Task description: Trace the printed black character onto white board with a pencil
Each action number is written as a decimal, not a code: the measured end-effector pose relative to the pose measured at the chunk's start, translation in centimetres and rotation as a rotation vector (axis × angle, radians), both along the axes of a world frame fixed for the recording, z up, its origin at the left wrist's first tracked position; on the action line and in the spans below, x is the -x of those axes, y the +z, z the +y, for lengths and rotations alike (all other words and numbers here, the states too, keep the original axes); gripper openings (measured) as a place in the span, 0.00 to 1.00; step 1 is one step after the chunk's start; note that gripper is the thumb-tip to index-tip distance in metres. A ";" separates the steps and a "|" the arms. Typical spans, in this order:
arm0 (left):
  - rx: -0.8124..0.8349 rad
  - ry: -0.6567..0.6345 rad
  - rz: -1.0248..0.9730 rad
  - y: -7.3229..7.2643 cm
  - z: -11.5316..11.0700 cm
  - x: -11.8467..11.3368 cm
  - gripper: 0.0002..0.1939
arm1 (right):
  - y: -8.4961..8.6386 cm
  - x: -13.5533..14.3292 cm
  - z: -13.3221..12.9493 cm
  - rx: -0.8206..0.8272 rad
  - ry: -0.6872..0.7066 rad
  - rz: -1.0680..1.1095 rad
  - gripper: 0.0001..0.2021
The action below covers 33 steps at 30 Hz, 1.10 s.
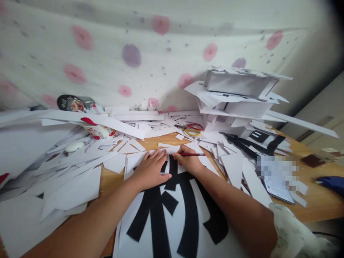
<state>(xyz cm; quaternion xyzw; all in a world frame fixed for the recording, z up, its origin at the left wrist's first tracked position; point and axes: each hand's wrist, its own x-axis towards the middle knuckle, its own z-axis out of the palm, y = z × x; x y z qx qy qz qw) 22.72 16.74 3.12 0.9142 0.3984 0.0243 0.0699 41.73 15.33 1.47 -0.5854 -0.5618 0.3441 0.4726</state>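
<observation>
phone (281, 194) partly pixelated, black character (170, 203) cropped

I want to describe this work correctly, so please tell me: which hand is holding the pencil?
The right hand holds the red pencil. The left hand holds no pencil; it lies palm-down across the black shape.

scissors (192, 130) behind sheet (174, 224); phone (279, 192) right, cup (101, 132) left

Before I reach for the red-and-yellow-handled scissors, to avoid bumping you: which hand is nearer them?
Right. The right hand, pinching a red pencil, is just short of the scissors; the left hand is farther away, to their left.
</observation>
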 end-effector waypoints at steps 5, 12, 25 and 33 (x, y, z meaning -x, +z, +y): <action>0.004 -0.003 0.003 -0.1 0.1 0.0 0.38 | -0.1 0.1 0.2 0.000 -0.007 0.010 0.10; 0.025 0.010 0.005 0.0 0.1 0.0 0.37 | 0.3 0.1 0.1 -0.013 -0.032 0.062 0.10; 0.008 0.021 -0.010 -0.3 0.2 0.0 0.38 | 0.4 -0.3 0.5 -0.031 -0.049 0.088 0.11; 0.002 0.025 -0.010 -0.2 0.1 -0.1 0.37 | 0.2 -0.2 0.7 -0.025 -0.057 0.040 0.10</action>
